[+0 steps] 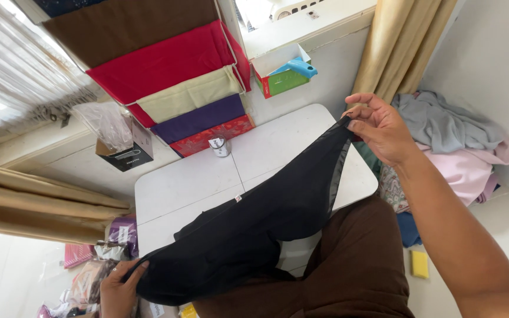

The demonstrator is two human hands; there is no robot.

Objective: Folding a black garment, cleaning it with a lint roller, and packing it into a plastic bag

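- Garment [248, 229], pinched between the fingers of both hands: plain black, sheer along its edge, with a tiny white tag.
- Counter [178, 182] under the garment: plain white.
- Folded cloths [178, 76] hanging beyond the fingers: brown, red, cream, purple, then a red patterned one.
- Box [278, 79] beyond the right fingers [360, 112]: green and red, with a blue handle [298, 66] in it.
- Clothes pile [455, 141] right of the right fingers: grey and pink, with a floral print below.
- Trousers [349, 265]: dark brown.
- Curtains [396, 41]: tan.
- Small pad [419, 264]: yellow.
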